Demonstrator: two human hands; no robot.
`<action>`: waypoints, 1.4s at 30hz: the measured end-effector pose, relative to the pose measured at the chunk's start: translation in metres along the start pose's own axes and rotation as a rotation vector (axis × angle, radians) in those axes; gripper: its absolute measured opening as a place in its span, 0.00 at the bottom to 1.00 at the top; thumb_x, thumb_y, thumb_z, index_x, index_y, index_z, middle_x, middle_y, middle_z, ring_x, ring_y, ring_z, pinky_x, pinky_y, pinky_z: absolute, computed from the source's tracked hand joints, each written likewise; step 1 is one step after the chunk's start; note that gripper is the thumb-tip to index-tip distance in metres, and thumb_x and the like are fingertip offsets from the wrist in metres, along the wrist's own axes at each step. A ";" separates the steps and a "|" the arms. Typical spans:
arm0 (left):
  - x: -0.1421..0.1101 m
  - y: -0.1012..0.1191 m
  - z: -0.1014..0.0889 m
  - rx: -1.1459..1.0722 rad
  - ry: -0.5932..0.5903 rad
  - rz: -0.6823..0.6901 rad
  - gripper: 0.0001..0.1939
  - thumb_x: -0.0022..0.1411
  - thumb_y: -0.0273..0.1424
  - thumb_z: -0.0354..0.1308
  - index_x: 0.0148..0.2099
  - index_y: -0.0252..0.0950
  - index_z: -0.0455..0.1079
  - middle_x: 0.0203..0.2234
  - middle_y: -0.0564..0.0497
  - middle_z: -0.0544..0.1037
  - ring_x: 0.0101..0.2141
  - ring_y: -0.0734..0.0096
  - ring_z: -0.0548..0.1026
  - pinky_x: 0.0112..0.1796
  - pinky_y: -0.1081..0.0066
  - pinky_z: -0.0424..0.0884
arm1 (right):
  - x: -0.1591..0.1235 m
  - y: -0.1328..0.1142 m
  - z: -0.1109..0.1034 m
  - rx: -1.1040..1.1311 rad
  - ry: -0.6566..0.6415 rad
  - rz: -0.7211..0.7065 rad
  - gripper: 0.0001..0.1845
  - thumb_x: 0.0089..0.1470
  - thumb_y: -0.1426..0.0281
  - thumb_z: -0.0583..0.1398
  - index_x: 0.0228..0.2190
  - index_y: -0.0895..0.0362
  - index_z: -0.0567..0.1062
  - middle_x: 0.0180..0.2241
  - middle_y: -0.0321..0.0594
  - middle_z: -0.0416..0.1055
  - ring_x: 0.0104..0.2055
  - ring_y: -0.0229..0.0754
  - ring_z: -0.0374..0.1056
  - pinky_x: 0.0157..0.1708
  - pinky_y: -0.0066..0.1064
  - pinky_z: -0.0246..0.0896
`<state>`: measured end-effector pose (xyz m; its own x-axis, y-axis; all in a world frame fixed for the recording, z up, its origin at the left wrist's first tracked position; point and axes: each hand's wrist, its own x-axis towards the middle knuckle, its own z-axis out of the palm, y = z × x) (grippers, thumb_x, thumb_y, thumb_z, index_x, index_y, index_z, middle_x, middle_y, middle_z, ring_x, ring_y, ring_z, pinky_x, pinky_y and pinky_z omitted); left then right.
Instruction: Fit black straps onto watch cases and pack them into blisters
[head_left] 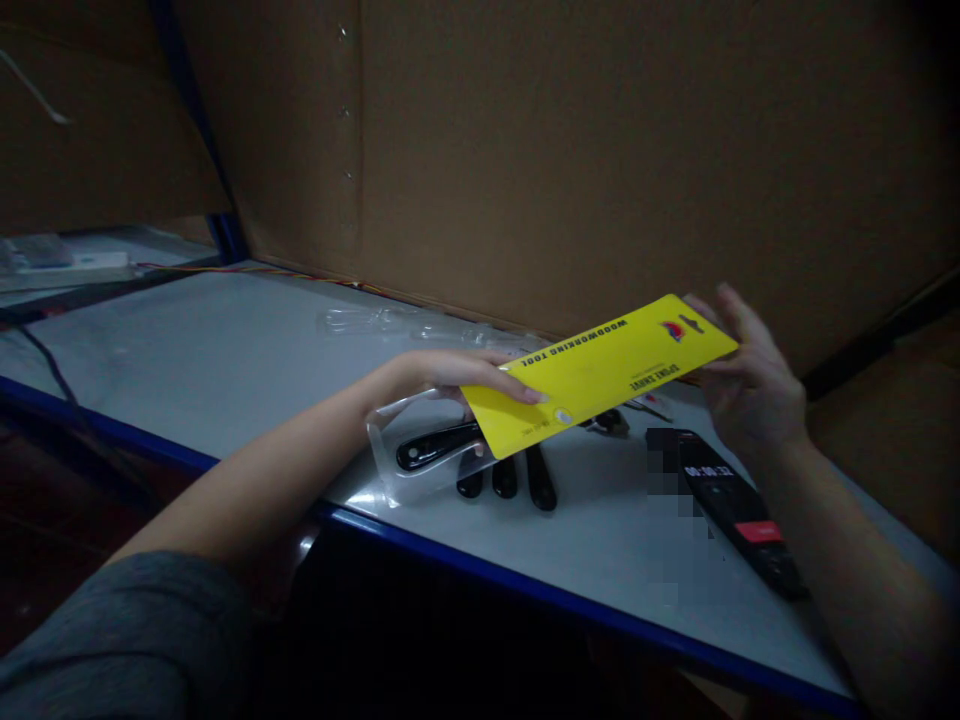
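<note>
My left hand (472,372) is closed on the left end of a yellow backing card (600,365) and a clear plastic blister (386,465), its thumb lying across the card. Upside-down print on the card reads "WOODWORKING TOOL" and "SPOKE SHAVE". Inside the blister shows the black handle of a spokeshave (431,449); the rest is hidden by the card. At the card's far right end, my right hand (757,390) pinches the edge, some fingers behind it. Below the pack, several more black handles (541,480) lie on the table.
Clear empty blisters (367,320) lie along the back of the grey table (187,350). A phone (739,520) showing a timer rests by my right forearm. A blue edge (480,555) runs along the front, and a tall cardboard panel (562,150) stands behind.
</note>
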<state>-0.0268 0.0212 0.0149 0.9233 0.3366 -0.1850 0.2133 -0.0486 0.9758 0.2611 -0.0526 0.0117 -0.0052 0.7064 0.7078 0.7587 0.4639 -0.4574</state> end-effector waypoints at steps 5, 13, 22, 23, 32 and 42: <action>-0.004 0.004 0.006 -0.040 0.001 -0.098 0.24 0.46 0.42 0.64 0.45 0.38 0.72 0.29 0.50 0.78 0.26 0.70 0.75 0.28 0.71 0.72 | -0.004 -0.022 0.013 0.625 -0.154 0.308 0.29 0.53 0.68 0.42 0.55 0.51 0.63 0.53 0.41 0.66 0.53 0.50 0.63 0.50 0.47 0.58; -0.004 0.003 0.005 -0.145 -0.041 -0.196 0.24 0.50 0.45 0.60 0.46 0.36 0.71 0.27 0.49 0.77 0.22 0.73 0.73 0.24 0.72 0.70 | -0.019 -0.044 0.044 0.574 -0.244 0.456 0.33 0.46 0.62 0.62 0.54 0.42 0.62 0.52 0.37 0.66 0.51 0.47 0.65 0.50 0.41 0.62; 0.009 -0.007 0.005 -0.052 -0.021 -0.114 0.25 0.50 0.46 0.59 0.45 0.34 0.71 0.27 0.48 0.77 0.26 0.68 0.76 0.31 0.67 0.71 | -0.017 -0.049 0.048 0.617 -0.210 0.550 0.30 0.46 0.60 0.62 0.52 0.44 0.65 0.50 0.40 0.67 0.44 0.47 0.70 0.34 0.36 0.73; 0.010 -0.009 0.006 -0.035 0.002 -0.113 0.25 0.50 0.46 0.60 0.46 0.34 0.71 0.26 0.48 0.77 0.26 0.67 0.76 0.31 0.67 0.71 | -0.017 -0.049 0.047 0.613 -0.190 0.551 0.30 0.45 0.61 0.63 0.52 0.44 0.65 0.49 0.40 0.68 0.43 0.47 0.70 0.34 0.36 0.73; 0.012 -0.006 0.020 -0.035 0.096 -0.038 0.24 0.47 0.44 0.63 0.44 0.34 0.72 0.27 0.47 0.78 0.28 0.66 0.76 0.32 0.65 0.71 | -0.015 -0.052 0.040 0.574 -0.010 0.562 0.38 0.38 0.66 0.68 0.52 0.47 0.62 0.42 0.41 0.72 0.40 0.52 0.72 0.38 0.47 0.71; 0.016 -0.003 0.029 -0.092 0.195 0.134 0.20 0.48 0.36 0.65 0.43 0.33 0.71 0.36 0.44 0.78 0.31 0.66 0.77 0.37 0.62 0.72 | -0.017 -0.065 0.047 0.779 -0.029 0.646 0.29 0.42 0.63 0.65 0.47 0.46 0.64 0.48 0.38 0.70 0.47 0.49 0.69 0.41 0.41 0.70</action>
<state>-0.0030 -0.0004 0.0051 0.8604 0.5083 -0.0365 0.0551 -0.0216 0.9982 0.1814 -0.0701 0.0040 0.2325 0.9535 0.1918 -0.0143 0.2005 -0.9796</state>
